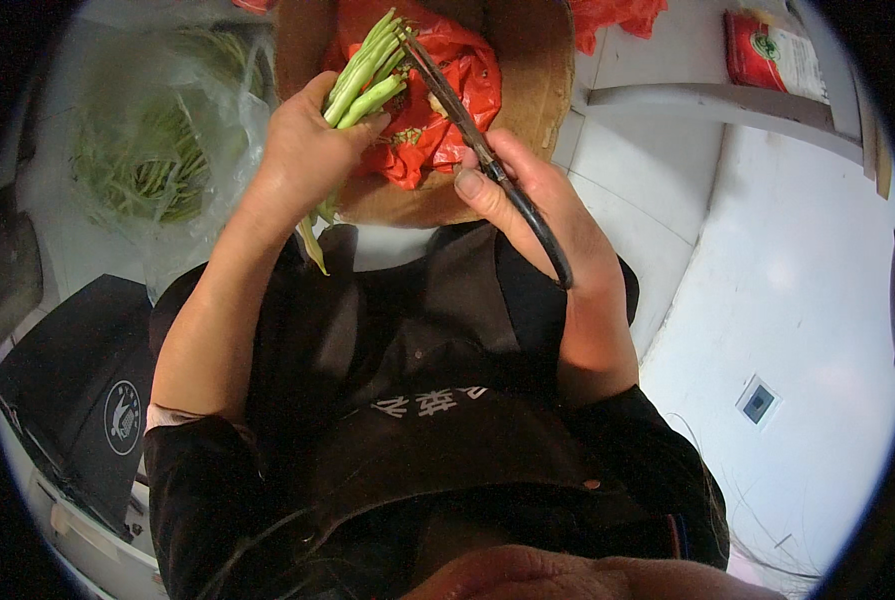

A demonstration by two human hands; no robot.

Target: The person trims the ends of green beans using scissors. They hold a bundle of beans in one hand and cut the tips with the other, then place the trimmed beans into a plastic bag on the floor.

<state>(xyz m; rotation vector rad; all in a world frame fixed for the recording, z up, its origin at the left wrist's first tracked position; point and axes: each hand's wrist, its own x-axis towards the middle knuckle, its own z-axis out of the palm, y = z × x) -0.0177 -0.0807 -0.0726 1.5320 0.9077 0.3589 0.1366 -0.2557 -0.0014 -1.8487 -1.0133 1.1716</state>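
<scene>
My left hand grips a bunch of green long beans, their cut-looking ends pointing up and a few tails hanging below the fist. In my right hand is a pair of scissors with dark handles, seen nearly edge-on. Its blade tips lie beside the upper bean ends; whether they touch is unclear. Beneath both hands a cardboard box holds a red plastic bag, with small green bits lying on it.
On the left, a clear plastic bag holds many more long beans. A black case or bag with a printed emblem stands at lower left. A red and white package lies on a ledge at upper right, near a white wall.
</scene>
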